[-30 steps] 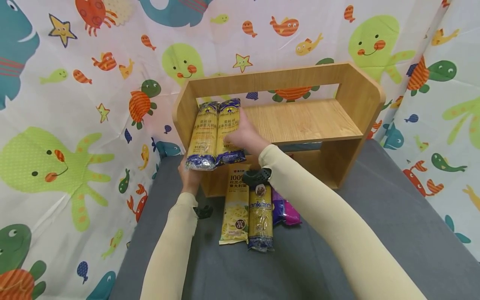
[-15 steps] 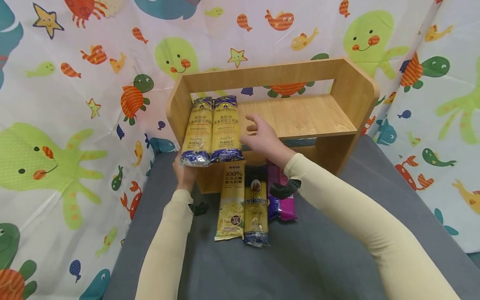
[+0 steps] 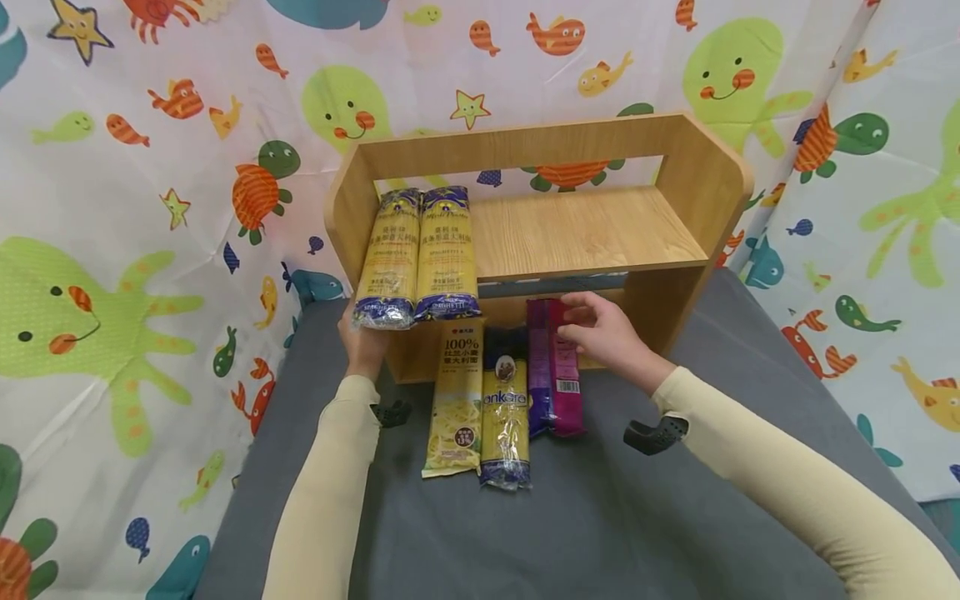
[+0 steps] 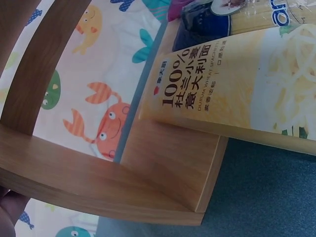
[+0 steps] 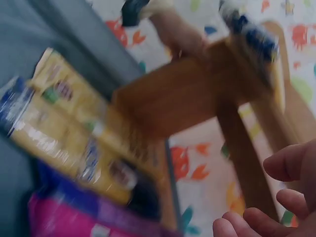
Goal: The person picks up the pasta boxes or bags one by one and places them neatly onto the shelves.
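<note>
Two yellow-and-blue spaghetti packs [image 3: 387,258] lie side by side on the upper board of a wooden shelf [image 3: 585,233], at its left end. My left hand [image 3: 362,343] is at the shelf's left side panel, below these packs; its fingers are mostly hidden. My right hand [image 3: 609,333] holds nothing, its fingers loosely bent, overlapping the upper part of a pink-and-purple packet [image 3: 566,379] in the head view. Left of that packet, an ankara pasta pack [image 3: 505,417] and a pale yellow pasta pack [image 3: 454,408] lean out of the lower compartment.
The shelf stands on a grey cloth-covered surface [image 3: 600,517]. Behind and beside it hangs a white curtain [image 3: 435,50] printed with sea animals. The shelf's right side panel [image 3: 693,183] rises beyond my right hand.
My right hand has let go of the right-hand spaghetti pack and moved right and down to the pink-and-purple packet. My left hand has stayed at the side panel.
</note>
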